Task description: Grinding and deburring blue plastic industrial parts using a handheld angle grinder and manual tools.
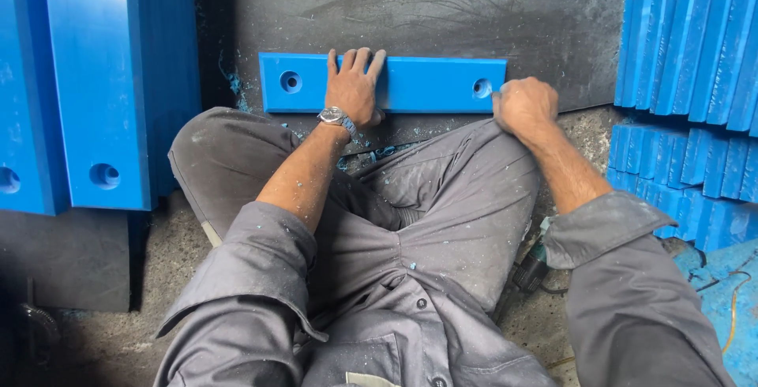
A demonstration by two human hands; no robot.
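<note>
A long blue plastic bar (426, 84) with a round hole near each end lies flat on a dark grey board (442, 8) in front of my crossed legs. My left hand (353, 87), with a wristwatch on the wrist, rests palm down on the bar's middle-left part, fingers spread. My right hand (524, 106) is curled into a loose fist at the bar's right end, by the right hole; whether it holds a small tool I cannot tell.
Large blue slabs with holes (103, 79) stand at the left. Many thin blue bars (687, 47) are stacked on edge at the right. Blue shavings lie near my knees. A dark power tool with a cord (530, 272) sits under my right arm.
</note>
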